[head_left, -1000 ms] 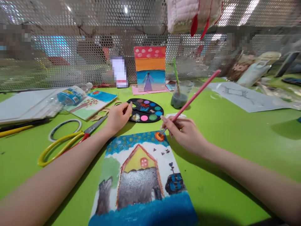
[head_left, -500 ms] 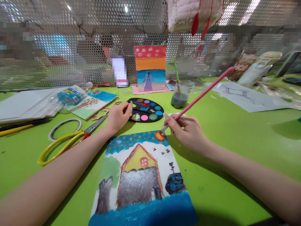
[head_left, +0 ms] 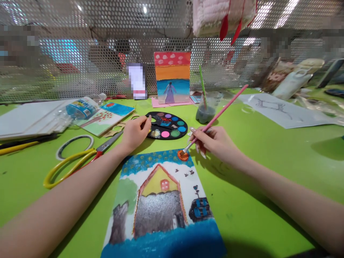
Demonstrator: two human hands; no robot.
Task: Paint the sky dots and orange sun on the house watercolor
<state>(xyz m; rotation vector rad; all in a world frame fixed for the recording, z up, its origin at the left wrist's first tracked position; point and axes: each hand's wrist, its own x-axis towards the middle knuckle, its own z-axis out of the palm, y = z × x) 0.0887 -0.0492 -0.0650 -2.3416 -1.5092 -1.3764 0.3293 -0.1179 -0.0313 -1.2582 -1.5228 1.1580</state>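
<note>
My right hand [head_left: 212,141] is closed around a pink paintbrush [head_left: 224,109], held at a slant. Its bristles touch the orange sun [head_left: 183,155] in the upper right corner of a painting [head_left: 158,211] of a house, which lies flat in front of me. Beyond the painting, my left hand [head_left: 137,132] is closed at the left edge of a black paint palette [head_left: 166,125] with several round colours, thumb and finger pinching its rim. A plastic cup [head_left: 205,114] of dark water with a green brush [head_left: 202,86] in it stands behind my right hand.
Scissors [head_left: 72,165] and a tape roll [head_left: 60,150] lie left, near a tree painting [head_left: 107,120] and a bottle [head_left: 80,107]. A sunset painting [head_left: 172,77] and a phone [head_left: 137,80] lean at the back mesh [head_left: 102,79]. A sketch sheet [head_left: 282,114] lies right.
My right hand has shifted slightly right, and the brush is tilted lower, its handle end now further left and its bristles flatter on the sun. My left hand stays in place.
</note>
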